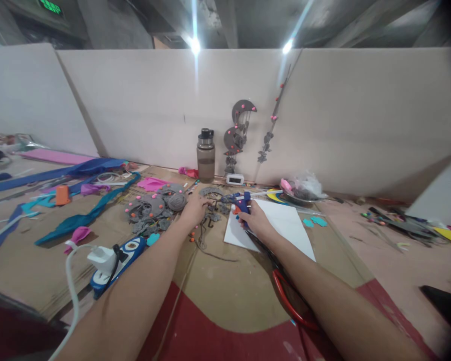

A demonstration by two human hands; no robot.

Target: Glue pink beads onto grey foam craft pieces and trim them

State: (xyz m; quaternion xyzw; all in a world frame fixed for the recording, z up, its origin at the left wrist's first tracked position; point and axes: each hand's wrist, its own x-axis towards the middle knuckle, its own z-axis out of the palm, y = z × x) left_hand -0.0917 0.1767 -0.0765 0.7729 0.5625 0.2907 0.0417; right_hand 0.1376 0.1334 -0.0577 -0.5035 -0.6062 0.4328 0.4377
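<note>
My right hand [252, 216] is wrapped round a blue glue gun [242, 201], over the left part of a white paper sheet [285, 220]. The gun's nozzle points left toward small grey felt pieces. My left hand [195, 209] is closed at the edge of these pieces; what its fingers pinch is too small to make out. Left of it lies a heap of grey felt shapes [146, 213] with pink and orange dots, and a ball of grey yarn [177, 201]. Grey string [214, 254] trails on the brown board below my hands.
Red-handled scissors [285, 296] lie under my right forearm. A power strip [133, 248] with a white plug is at the left. Behind stand a bottle [206, 160] and a small clock [235, 179]. A dish [302, 195] holds a plastic bag. Teal felt [86, 220] lies left.
</note>
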